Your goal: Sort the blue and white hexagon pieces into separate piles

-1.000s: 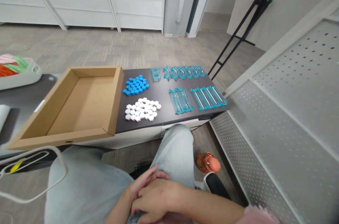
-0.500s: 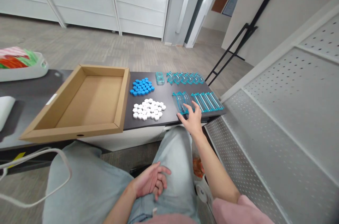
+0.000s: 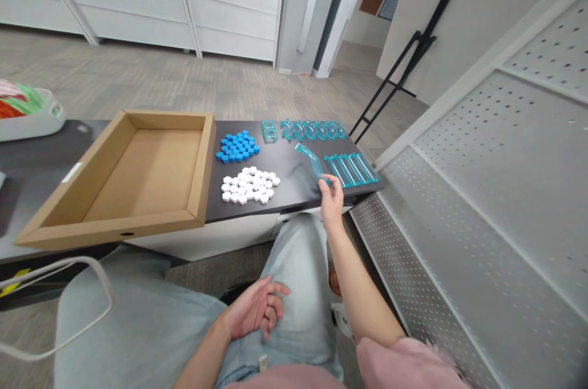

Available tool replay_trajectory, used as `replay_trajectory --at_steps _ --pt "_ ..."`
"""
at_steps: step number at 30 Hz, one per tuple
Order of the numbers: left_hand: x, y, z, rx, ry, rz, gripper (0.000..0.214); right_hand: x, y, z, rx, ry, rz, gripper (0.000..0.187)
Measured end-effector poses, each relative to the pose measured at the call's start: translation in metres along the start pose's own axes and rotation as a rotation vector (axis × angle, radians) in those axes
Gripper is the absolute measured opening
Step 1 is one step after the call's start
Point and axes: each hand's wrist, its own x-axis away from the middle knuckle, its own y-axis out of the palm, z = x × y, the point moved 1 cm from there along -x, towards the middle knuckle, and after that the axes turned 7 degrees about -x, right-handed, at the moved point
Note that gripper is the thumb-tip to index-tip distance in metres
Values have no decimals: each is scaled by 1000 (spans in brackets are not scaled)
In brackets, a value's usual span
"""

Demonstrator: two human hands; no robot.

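Observation:
My right hand (image 3: 331, 200) pinches the near end of a curved, see-through teal plastic piece (image 3: 310, 160), which is lifted and tilted above the dark table. Whether it is one piece or several together I cannot tell. Just right of that hand lies a row of straight teal pieces (image 3: 353, 169). Further back are a row of curved teal pieces (image 3: 314, 130) and a small group of short teal pieces (image 3: 269, 132). Palm up on my lap rests my left hand (image 3: 257, 308), empty, its fingers loosely bent and apart.
White hexagonal pieces (image 3: 250, 185) and blue hexagonal pieces (image 3: 237, 147) lie in clusters on the table (image 3: 287, 193). A shallow cardboard box (image 3: 202, 193) stands left of them. A white basket (image 3: 41, 122) is at the far left. A perforated metal panel (image 3: 459, 193) rises on the right.
My right hand has closed on the curved teal plastic from the table's near right part and raised it. My left hand stays on my lap. The view has shifted slightly.

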Motion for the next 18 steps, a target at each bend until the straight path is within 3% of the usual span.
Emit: replay_trajectory --at_steps 5,11,14,18 --pt "-1 -6 -3 17 -4 18 65 -3 -5 4 -492 224 35 48" --pt "1 -4 -2 37 -8 0 63 -5 -13 5 -656 311 54 49" --pt "2 -5 -3 42 -2 2 65 -3 -14 7 -616 283 76 55" --pt "0 -7 -7 35 -5 12 66 6 -13 0 -190 -32 22 44"
